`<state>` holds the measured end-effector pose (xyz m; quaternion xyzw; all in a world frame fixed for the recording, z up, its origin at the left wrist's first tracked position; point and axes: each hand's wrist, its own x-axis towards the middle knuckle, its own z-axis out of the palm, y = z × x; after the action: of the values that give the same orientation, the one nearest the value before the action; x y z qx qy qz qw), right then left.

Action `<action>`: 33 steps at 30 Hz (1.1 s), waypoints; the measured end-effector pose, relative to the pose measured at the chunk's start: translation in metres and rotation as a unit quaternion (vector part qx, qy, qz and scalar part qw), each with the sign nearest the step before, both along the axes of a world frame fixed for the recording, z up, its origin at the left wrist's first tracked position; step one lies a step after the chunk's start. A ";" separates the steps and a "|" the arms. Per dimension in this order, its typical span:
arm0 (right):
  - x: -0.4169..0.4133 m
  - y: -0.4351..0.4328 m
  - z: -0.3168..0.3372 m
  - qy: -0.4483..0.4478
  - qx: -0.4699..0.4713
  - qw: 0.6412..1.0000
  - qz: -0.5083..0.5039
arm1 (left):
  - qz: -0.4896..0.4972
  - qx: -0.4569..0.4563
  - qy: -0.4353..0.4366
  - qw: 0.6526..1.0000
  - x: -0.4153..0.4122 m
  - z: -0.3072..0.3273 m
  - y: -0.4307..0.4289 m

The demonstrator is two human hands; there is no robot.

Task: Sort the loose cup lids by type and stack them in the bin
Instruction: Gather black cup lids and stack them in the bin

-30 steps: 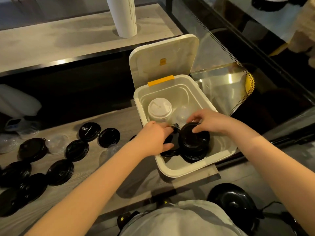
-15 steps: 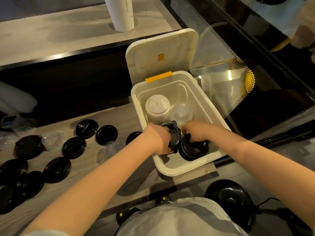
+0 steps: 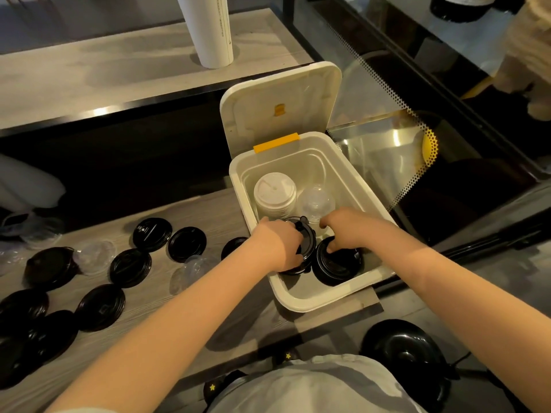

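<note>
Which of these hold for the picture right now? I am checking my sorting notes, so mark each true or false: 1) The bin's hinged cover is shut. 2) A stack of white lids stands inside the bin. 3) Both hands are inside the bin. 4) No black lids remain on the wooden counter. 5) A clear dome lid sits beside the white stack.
1) False: the cream plastic bin has its hinged cover standing open.
2) True: the white lid stack stands at the bin's far end.
3) True: the left hand and right hand are on black lid stacks in it.
4) False: many loose black lids lie on the grey wooden counter.
5) True: the clear dome lid is right of it.
</note>
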<state>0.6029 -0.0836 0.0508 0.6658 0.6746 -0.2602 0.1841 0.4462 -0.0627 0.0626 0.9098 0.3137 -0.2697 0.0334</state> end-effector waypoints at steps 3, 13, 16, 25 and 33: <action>-0.005 -0.003 0.018 0.048 0.082 0.995 -0.038 | 0.011 0.046 -0.142 0.989 -0.017 0.008 0.004; -0.111 0.004 0.048 0.166 0.296 0.941 -0.010 | 0.215 0.077 -0.313 0.922 -0.152 0.014 0.033; -0.149 0.008 0.038 0.188 0.293 0.937 0.007 | 0.278 0.056 -0.297 0.912 -0.193 -0.003 0.043; -0.216 0.028 -0.043 0.110 0.094 0.985 -0.091 | 0.418 -0.022 -0.249 0.873 -0.275 -0.065 0.058; -0.205 0.042 -0.092 0.080 -0.003 0.977 -0.198 | 0.306 -0.017 -0.199 0.931 -0.260 -0.087 0.090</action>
<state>0.3979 -0.0413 -0.0410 0.7627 0.5413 -0.3457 0.0760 0.1863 0.0270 -0.0243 0.8038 0.5596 -0.0648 0.1915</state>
